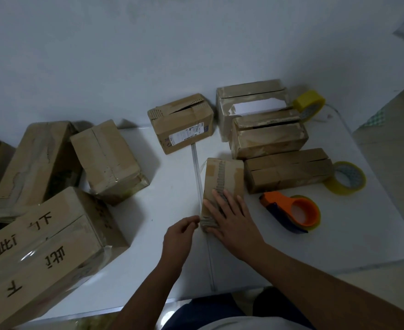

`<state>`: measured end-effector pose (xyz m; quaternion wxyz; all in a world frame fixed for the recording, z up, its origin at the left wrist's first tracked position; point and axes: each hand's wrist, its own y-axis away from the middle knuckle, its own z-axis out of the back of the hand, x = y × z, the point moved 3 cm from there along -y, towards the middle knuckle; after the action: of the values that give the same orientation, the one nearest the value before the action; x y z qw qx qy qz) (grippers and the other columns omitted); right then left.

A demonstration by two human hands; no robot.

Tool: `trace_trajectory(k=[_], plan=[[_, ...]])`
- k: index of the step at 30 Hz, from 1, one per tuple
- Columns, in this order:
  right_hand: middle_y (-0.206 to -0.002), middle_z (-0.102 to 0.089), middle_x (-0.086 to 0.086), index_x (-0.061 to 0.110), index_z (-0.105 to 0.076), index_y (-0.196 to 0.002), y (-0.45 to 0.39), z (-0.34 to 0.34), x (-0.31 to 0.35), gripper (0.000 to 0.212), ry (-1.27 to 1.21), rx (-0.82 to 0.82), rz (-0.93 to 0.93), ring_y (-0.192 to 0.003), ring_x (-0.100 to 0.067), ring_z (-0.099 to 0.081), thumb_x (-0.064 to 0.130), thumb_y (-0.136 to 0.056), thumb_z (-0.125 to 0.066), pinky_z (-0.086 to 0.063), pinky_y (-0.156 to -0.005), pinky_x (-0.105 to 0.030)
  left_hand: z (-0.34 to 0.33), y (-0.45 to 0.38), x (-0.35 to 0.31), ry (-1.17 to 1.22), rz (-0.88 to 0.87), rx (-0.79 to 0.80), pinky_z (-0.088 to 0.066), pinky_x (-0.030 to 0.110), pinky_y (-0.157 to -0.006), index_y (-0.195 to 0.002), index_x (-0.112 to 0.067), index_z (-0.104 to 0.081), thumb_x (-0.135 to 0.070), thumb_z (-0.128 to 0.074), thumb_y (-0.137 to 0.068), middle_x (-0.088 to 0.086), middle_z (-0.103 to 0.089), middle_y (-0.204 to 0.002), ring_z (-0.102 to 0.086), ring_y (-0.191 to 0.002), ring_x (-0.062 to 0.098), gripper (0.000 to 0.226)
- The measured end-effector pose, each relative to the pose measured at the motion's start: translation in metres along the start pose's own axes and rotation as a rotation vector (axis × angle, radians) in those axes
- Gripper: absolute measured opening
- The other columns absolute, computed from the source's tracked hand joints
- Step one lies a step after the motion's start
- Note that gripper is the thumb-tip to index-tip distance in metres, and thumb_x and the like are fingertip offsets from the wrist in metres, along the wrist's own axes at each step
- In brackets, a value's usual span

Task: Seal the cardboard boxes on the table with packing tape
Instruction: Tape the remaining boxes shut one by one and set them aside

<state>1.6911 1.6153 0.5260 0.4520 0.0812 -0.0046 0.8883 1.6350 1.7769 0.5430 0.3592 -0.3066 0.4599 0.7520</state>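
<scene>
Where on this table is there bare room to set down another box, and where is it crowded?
Bare patches: between the small box under both hands and the left cluster of boxes, and the near right corner beyond the tape dispenser. Crowded: the far right boxes and tape rolls.

White tabletop (172, 191) carries cardboard boxes (222, 182) from nine to two o'clock, two tape rolls (347, 178) toward two and three, and an orange tape dispenser (293, 211) at three.

A plain room used as a makeshift packing spot, likely in a home: a white table (148, 234) against a bare white wall (148, 44), worn reused cartons (108, 160), tape rolls (347, 178), an orange dispenser (293, 211), tiled floor (386, 148) beside it.
</scene>
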Motion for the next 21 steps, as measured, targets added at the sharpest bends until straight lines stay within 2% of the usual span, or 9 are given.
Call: trace_trajectory(k=[2, 4, 6, 8, 11, 14, 18, 21], plan=[[-0.16, -0.023, -0.008, 0.024, -0.028, -0.152, 0.0, 0.001, 0.0, 0.063, -0.002, -0.007, 0.003, -0.147, -0.032, -0.02, 0.055, -0.097, -0.024, -0.018, -0.114, -0.052, -0.01, 0.005, -0.015, -0.149, -0.131, 0.078, -0.037, -0.003, -0.083, -0.132, -0.02, -0.062, -0.001, -0.045, -0.099, -0.004, -0.066, -0.127, -0.058, -0.112, 0.006, 0.042], [-0.159, -0.025, -0.008, 0.024, -0.031, -0.151, 0.0, 0.001, 0.0, 0.062, -0.005, -0.008, 0.004, -0.146, -0.032, -0.023, 0.054, -0.097, -0.026, -0.02, -0.113, -0.053, -0.018, 0.006, -0.019, -0.261, -0.196, 0.158, -0.031, -0.006, -0.082, -0.148, -0.014, -0.043, 0.008, -0.04, -0.095, 0.004, -0.057, -0.137, -0.054, -0.122, 0.015, 0.057], [-0.159, -0.025, -0.008, 0.024, -0.031, -0.151, 0.0, 0.001, 0.0, 0.063, 0.001, -0.004, 0.007, -0.146, -0.032, -0.022, 0.054, -0.096, -0.028, -0.021, -0.113, -0.053, -0.017, 0.003, -0.021, -0.339, -0.226, 0.262, -0.031, 0.003, -0.091, -0.155, -0.015, -0.025, 0.009, -0.041, -0.094, 0.007, -0.048, -0.146, -0.051, -0.129, 0.023, 0.067], [-0.159, -0.023, -0.008, 0.024, -0.029, -0.152, -0.001, 0.0, 0.0, 0.065, 0.013, 0.003, 0.011, -0.147, -0.032, -0.021, 0.055, -0.095, -0.03, -0.022, -0.113, -0.053, -0.008, -0.007, -0.019, -0.43, -0.294, 0.37, -0.035, 0.011, -0.097, -0.157, -0.021, -0.018, -0.001, -0.052, -0.096, 0.006, -0.047, -0.149, -0.052, -0.13, 0.023, 0.072], [-0.16, -0.021, -0.008, 0.023, -0.027, -0.152, 0.0, 0.001, -0.002, 0.067, 0.036, 0.013, 0.031, -0.147, -0.032, -0.019, 0.056, -0.094, -0.033, -0.021, -0.113, -0.053, 0.008, -0.034, -0.016, -0.651, -0.439, 0.443, -0.048, 0.028, -0.096, -0.155, -0.032, -0.023, -0.032, -0.065, -0.095, 0.005, -0.059, -0.139, -0.062, -0.116, 0.024, 0.073], [-0.16, -0.021, -0.008, 0.023, -0.028, -0.153, 0.0, 0.001, -0.002, 0.067, 0.036, 0.016, 0.04, -0.147, -0.032, -0.02, 0.056, -0.094, -0.027, -0.022, -0.114, -0.053, 0.014, -0.053, -0.022, -0.852, -0.534, 0.469, -0.046, 0.031, -0.094, -0.155, -0.026, -0.028, -0.046, -0.065, -0.091, 0.006, -0.059, -0.138, -0.06, -0.115, 0.024, 0.076], [-0.16, -0.022, -0.008, 0.024, -0.026, -0.153, 0.0, 0.001, -0.007, 0.068, 0.042, 0.021, 0.053, -0.147, -0.032, -0.021, 0.055, -0.093, -0.029, -0.021, -0.114, -0.052, 0.008, -0.06, -0.025, -0.791, -0.581, 0.474, -0.051, 0.035, -0.093, -0.153, -0.029, -0.028, -0.049, -0.071, -0.085, 0.0, -0.055, -0.142, -0.06, -0.116, 0.022, 0.082], [-0.16, -0.022, -0.008, 0.025, -0.024, -0.153, -0.001, 0.003, -0.01, 0.069, 0.023, 0.018, 0.066, -0.147, -0.031, -0.019, 0.055, -0.092, -0.033, -0.02, -0.113, -0.051, -0.001, -0.058, -0.017, -0.704, -0.563, 0.494, -0.05, 0.036, -0.099, -0.158, -0.026, -0.012, -0.04, -0.076, -0.084, -0.002, -0.035, -0.158, -0.054, -0.128, 0.021, 0.099]])
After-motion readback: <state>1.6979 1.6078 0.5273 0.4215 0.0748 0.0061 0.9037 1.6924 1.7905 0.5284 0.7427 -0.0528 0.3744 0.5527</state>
